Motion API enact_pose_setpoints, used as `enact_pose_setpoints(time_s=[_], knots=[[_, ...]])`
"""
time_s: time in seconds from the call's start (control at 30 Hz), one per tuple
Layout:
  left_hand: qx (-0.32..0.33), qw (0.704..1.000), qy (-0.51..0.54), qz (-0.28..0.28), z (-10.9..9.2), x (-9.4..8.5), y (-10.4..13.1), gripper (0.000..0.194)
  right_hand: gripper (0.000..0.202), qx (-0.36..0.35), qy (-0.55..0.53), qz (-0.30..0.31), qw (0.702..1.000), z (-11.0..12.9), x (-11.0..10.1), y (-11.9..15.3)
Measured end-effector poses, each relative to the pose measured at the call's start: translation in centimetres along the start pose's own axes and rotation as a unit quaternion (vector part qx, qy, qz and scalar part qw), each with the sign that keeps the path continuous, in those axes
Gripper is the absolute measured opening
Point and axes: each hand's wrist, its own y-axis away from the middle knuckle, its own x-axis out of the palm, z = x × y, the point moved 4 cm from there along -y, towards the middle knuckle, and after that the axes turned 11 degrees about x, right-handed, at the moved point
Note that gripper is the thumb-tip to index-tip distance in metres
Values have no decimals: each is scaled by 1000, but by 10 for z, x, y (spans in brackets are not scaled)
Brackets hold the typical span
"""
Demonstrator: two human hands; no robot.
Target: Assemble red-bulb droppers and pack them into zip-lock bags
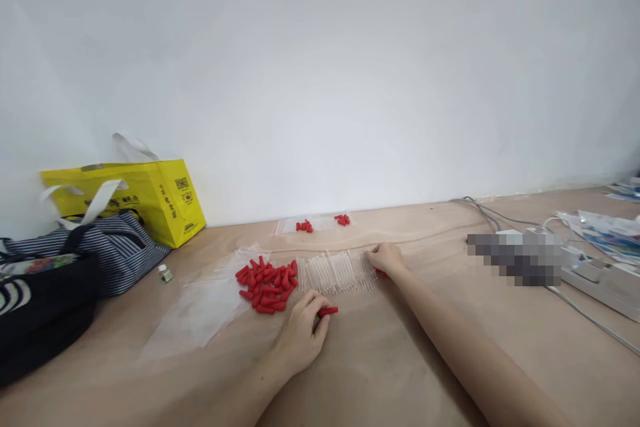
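My left hand [306, 332] pinches a small red piece [329, 311] between thumb and fingers, just in front of a row of thin white sticks [335, 271]. At the right end of that row is my right hand [386, 259], its fingers closed at the sticks' edge. Some red shows beneath those fingers, but what they grip is too hidden to tell. Left of the sticks lies a heap of red bulb-shaped pieces [269, 285], partly over clear plastic bags [200, 307].
Near the wall, small red groups [304, 226] lie on another clear bag [283, 226]. A yellow bag [170, 203], striped bag [113, 247], black bag [60, 320] and little bottle [165, 273] stand left. A power strip [610, 290], cables and plastic packets [610, 233] lie right.
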Motion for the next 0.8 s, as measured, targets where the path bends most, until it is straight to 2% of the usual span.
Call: enact_pose_setpoints(time_s=[0.17, 0.4, 0.53, 0.67, 0.8], knots=[[-10, 1000, 6, 2, 3, -1, 1, 11, 28, 46, 19, 13, 999, -2, 3, -4], [-13, 1000, 9, 11, 2, -1, 1, 10, 29, 58, 13, 14, 998, -3, 3, -4], [-21, 1000, 15, 2, 3, -3, 1, 7, 28, 43, -16, 17, 999, -2, 1, -3], [-34, 999, 33, -26, 8, -4, 2, 5, 35, 21, -57, 8, 998, 8, -8, 0], [-45, 997, 36, -59, 15, -4, 3, 8, 33, -41, -120, -8, 992, 24, -13, 24]])
